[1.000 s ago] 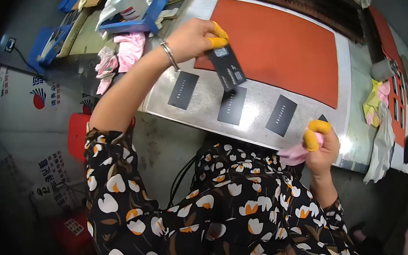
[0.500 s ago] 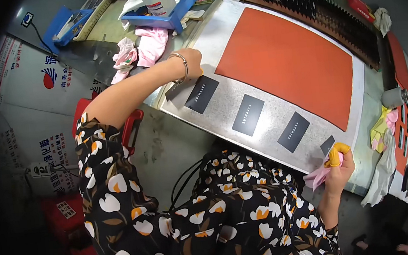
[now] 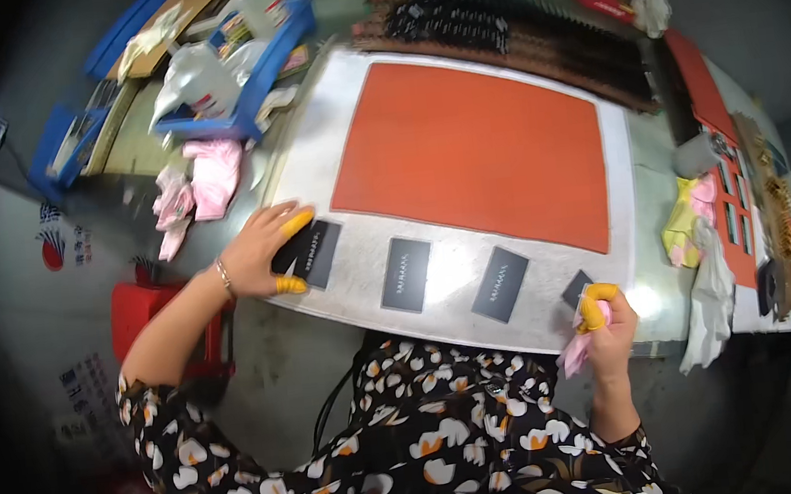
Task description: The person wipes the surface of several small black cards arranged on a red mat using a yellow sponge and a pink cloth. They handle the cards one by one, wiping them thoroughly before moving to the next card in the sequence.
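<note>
Yellow finger covers are on the thumb and forefinger of my left hand (image 3: 256,252). Its spread fingers lie around the near-left end of a dark card (image 3: 321,255), at the left edge of the metal-topped plate (image 3: 465,312). The hand partly hides the cards there; whether it grips one is unclear. Two more dark printed cards, a middle one (image 3: 406,275) and a right one (image 3: 501,284), lie flat in a row. My right hand (image 3: 609,331), also with yellow finger covers, is closed on a pink cloth (image 3: 574,353). Beside its fingertips a further dark card (image 3: 575,288) shows in part.
An orange-red sheet (image 3: 473,157) covers much of the plate. Behind stands a rack of black pieces (image 3: 458,18). Pink cloths (image 3: 215,177) and a blue tray (image 3: 273,72) with bottles are at left; a yellow cloth (image 3: 683,226) and white cloth (image 3: 709,296) at right.
My left hand has come down from beyond the leftmost cards and opened, with its fingers now around them. The view has swung to the right. My right hand still holds the pink cloth.
</note>
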Motion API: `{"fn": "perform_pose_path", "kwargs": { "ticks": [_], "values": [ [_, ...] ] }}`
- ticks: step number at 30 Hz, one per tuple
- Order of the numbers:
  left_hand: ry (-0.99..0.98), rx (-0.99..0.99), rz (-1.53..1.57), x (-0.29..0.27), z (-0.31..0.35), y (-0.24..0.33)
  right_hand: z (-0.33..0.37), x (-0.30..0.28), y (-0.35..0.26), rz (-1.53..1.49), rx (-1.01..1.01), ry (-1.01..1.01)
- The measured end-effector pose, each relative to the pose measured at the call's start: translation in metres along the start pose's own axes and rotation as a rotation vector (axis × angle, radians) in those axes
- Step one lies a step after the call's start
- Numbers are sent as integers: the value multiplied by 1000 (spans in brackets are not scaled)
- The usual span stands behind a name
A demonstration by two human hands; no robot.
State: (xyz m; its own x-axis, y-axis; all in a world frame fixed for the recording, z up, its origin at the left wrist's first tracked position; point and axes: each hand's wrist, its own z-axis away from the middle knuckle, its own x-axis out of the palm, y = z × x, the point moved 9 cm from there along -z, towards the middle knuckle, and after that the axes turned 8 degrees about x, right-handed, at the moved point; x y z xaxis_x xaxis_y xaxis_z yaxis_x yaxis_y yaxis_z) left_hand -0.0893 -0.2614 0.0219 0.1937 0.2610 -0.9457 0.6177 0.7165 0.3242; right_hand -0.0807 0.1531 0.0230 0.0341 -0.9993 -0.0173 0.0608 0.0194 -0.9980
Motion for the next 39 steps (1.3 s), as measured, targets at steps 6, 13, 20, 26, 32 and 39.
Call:
{"fn": "perform_pose_path", "kwargs": {
  "ticks": [6,13,20,26,32,39],
  "values": [
    [33,-31,-84,-2,-9,7,-30,-44,-5,-145,136,90],
    [426,108,-155,-89,-135,-7,-79,-106,-36,-189,43,166],
    [40,201,-509,-98,-374,-13,-85,-110,3,-115,142,136],
    [-541,-82,-772,-47,-440,-44,-76,-143,24,-211,175,212],
    [-607,-145,-797,-41,-446,-57,-85,-147,40,-232,149,204],
    [-647,-221,-739,-46,-437,-81,-89,-158,48,-320,134,253]
  ]
}}
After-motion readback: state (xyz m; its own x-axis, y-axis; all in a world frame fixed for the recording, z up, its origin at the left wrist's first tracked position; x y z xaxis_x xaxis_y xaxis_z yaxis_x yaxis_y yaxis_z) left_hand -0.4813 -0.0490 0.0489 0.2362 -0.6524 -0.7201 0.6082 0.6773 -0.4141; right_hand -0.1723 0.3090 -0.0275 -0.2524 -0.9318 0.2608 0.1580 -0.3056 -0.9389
